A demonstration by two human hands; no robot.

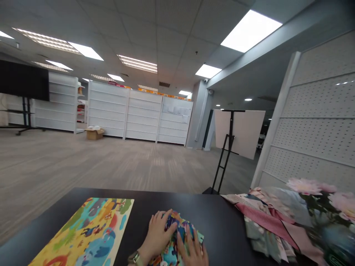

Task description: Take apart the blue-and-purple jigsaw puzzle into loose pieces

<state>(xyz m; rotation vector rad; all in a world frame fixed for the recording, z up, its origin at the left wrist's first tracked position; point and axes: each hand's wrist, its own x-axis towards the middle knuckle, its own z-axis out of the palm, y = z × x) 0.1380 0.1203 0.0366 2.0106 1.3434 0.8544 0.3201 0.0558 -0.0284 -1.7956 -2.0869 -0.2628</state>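
Observation:
On a black table [219,218], my left hand [156,234] and my right hand [192,249] both rest flat on a small pile of colourful puzzle pieces [180,225] near the front edge. A watch sits on my left wrist. To the left of my hands lies a bright cartoon puzzle board [88,232], yellow, blue and green. Neither hand grips anything that I can see; the fingers lie spread over the pieces.
A heap of pink and grey floral patterned sheets [280,221] covers the table's right side. Behind it stands a white pegboard panel [313,125]. A black easel with a white board [235,136], white shelving units [144,114] and a cardboard box [94,133] stand across the carpeted floor.

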